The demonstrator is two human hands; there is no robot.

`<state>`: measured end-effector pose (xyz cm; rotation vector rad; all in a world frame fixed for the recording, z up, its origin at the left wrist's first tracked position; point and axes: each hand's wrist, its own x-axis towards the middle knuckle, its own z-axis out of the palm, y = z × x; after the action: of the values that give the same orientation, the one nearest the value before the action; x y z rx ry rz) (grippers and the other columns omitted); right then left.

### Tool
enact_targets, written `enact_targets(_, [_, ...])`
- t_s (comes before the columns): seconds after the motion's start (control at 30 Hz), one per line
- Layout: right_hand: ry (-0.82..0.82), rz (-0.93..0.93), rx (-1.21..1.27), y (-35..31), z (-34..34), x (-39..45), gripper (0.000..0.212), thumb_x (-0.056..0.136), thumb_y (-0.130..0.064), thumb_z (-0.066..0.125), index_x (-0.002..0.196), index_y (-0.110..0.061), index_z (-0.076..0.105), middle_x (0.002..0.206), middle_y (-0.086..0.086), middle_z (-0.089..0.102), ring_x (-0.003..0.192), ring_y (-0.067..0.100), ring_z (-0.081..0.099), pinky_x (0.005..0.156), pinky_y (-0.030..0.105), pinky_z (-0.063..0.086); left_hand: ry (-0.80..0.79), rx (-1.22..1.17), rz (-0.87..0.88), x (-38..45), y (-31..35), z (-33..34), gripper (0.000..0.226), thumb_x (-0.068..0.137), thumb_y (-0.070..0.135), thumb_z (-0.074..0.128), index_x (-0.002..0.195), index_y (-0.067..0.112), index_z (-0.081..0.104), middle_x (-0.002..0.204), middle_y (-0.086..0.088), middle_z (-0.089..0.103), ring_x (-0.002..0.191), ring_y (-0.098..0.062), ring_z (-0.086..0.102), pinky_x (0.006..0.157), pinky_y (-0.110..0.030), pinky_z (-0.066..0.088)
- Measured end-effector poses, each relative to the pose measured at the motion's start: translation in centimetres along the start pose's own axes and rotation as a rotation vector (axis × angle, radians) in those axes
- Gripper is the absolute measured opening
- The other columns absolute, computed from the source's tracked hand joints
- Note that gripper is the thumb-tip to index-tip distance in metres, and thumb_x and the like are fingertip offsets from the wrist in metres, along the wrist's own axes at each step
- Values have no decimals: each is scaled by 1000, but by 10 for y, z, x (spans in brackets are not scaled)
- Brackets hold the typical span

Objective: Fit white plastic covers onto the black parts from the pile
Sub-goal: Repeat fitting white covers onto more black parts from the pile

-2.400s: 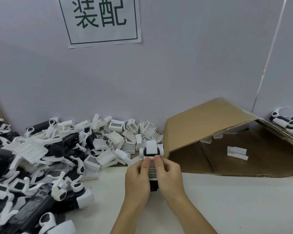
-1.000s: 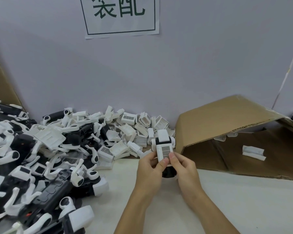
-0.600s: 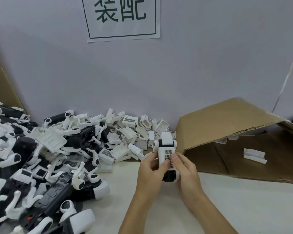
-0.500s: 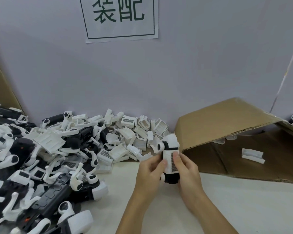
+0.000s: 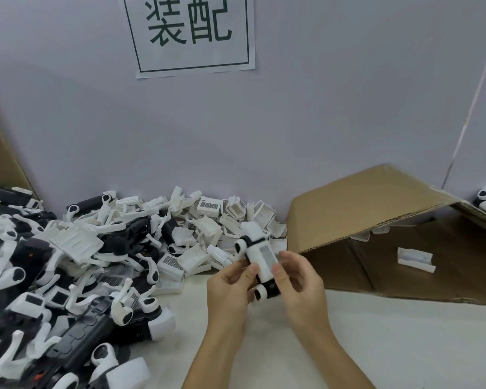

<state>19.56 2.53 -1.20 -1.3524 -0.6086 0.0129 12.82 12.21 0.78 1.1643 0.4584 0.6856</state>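
Fingers of the left hand (image 5: 230,287) and right hand (image 5: 298,282) were pinched on the covered black part (image 5: 260,262), judged light, rigid, best gripped by its sides.

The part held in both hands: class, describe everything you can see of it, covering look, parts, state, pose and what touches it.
The held part is a black body with a white plastic cover along its upper face, which shows a pale grey rectangular patch. Round white-and-black ends stick out near its top and bottom. It tilts, top leaning left and away, above the white table, in front of the pile. The left hand and right hand pinch it from either side.
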Motion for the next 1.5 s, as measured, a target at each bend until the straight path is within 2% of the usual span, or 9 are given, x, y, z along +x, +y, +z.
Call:
enact_targets(0.17, [-177,-145,-253,7,8,-9,63,83,-31,77,139,-31,47,131,-28,51,127,-10,45,99,4,34,99,-297,-101,2,-1,4,11,91,6,65,90,0,74,95,-21,75,80,-27,72,73,-36,59])
enact_targets(0.3, [58,-128,-236,10,2,0,43,90,-19,72,129,-27,58,122,-20,61,117,-6,55,94,7,41,38,-242,-70,1,4,1,30,97,16,60,76,1,75,88,-21,76,81,-29,76,63,-31,61])
enact_targets(0.4, [136,-10,-55,7,-1,4,20,92,-22,68,111,-28,67,100,-17,71,100,1,65,78,9,49,284,-14,95,4,4,-6,53,99,19,57,47,15,63,53,-6,64,47,-19,62,48,-30,50])
enact_targets(0.5, [87,22,-25,9,-3,6,10,96,-26,64,98,-33,70,82,-15,70,80,11,64,69,18,50,396,56,215,7,5,-12,28,97,18,61,69,22,64,65,2,61,63,-16,56,63,-31,45])
enact_targets(0.6, [33,75,43,10,-3,6,12,97,-26,61,93,-30,72,77,-12,68,76,16,61,64,26,52,198,53,153,7,3,-10,9,97,25,61,99,30,69,85,10,73,80,-7,67,72,-23,52])
enact_targets(0.93, [11,76,84,5,-5,4,10,96,-32,65,99,-27,72,88,-6,72,82,20,65,66,26,53,140,30,133,9,1,-10,9,97,24,61,102,22,68,79,12,74,77,-9,68,71,-21,53])
enact_targets(1.07, [-65,-136,3,-1,-5,-3,32,83,-23,67,115,-22,64,107,-11,70,107,13,65,88,21,51,146,17,127,11,1,-14,13,99,25,59,100,28,71,85,23,72,80,7,65,74,-17,50])
enact_targets(1.3, [-161,-479,-322,0,-4,-8,55,77,-13,73,124,-30,52,125,-12,53,119,17,53,98,17,42,129,-116,118,15,4,-22,17,99,20,59,110,21,71,96,-3,77,88,-18,70,73,-33,54])
enact_targets(1.5, [15,-232,-203,3,-2,-3,27,88,-35,65,116,-34,65,108,-12,70,104,14,67,86,25,54,202,-101,179,16,5,-23,17,95,17,64,109,19,73,78,4,76,72,-11,68,73,-27,50])
